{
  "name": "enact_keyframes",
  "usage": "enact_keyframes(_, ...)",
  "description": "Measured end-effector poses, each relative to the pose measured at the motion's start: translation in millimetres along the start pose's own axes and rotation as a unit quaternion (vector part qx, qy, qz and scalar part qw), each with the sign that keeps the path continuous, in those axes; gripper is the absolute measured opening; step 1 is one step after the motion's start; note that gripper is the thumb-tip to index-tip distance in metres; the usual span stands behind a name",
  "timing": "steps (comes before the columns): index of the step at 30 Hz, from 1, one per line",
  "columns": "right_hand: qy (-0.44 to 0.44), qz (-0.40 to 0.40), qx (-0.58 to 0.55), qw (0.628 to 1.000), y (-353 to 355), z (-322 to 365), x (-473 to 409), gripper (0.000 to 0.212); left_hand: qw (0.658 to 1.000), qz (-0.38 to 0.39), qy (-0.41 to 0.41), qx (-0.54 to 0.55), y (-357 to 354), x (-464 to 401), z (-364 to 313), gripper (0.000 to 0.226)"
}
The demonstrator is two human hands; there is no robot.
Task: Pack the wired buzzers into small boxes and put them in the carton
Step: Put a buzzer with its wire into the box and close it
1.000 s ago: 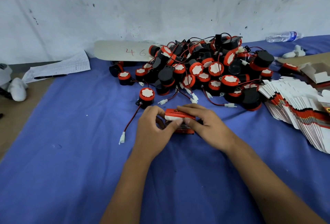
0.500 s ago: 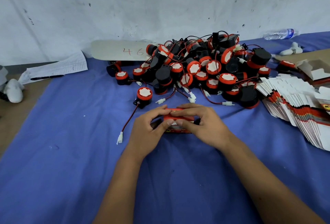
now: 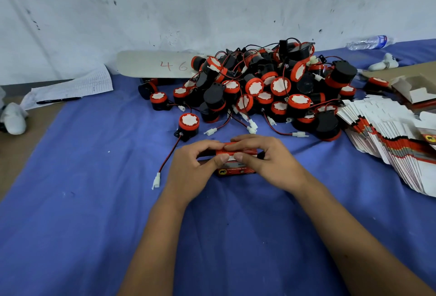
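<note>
A small red box point(image 3: 236, 170) sits on the blue cloth in the middle, its white top flap partly folded down. My left hand point(image 3: 192, 168) grips its left end, thumb on the flap. My right hand point(image 3: 266, 161) grips the right end, fingers curled over the top and thumb pressing the flap. Behind them lies a large pile of black and red wired buzzers point(image 3: 266, 88). One loose buzzer point(image 3: 188, 124) stands just ahead of my left hand, its red-black wire ending in a white plug point(image 3: 156, 180).
A fanned stack of flat unfolded boxes point(image 3: 389, 144) lies at the right, with a carton point(image 3: 415, 83) behind it. A paper sheet with a pen point(image 3: 59, 100) sits far left, a white board marked 46 point(image 3: 155, 64) by the wall, a water bottle point(image 3: 370, 42) far right.
Both hands have closed further over the box and folded its top flap down. The box now rests lower on the cloth, a little farther from the pile.
</note>
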State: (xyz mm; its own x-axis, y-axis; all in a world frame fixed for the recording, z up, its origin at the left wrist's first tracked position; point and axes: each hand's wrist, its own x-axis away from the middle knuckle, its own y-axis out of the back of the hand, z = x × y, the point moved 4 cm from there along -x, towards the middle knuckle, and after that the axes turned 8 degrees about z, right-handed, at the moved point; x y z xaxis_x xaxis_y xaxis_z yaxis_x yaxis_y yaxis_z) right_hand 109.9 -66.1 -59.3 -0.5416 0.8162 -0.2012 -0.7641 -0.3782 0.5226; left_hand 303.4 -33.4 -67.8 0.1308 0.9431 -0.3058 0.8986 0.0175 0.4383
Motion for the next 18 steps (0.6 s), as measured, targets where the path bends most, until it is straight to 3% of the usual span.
enact_keyframes(18,0.016,0.020,0.042,0.999,1.5,4.6,4.3,0.022,1.000,0.023,0.004,-0.017,0.4,-2.5,-8.6,0.020)
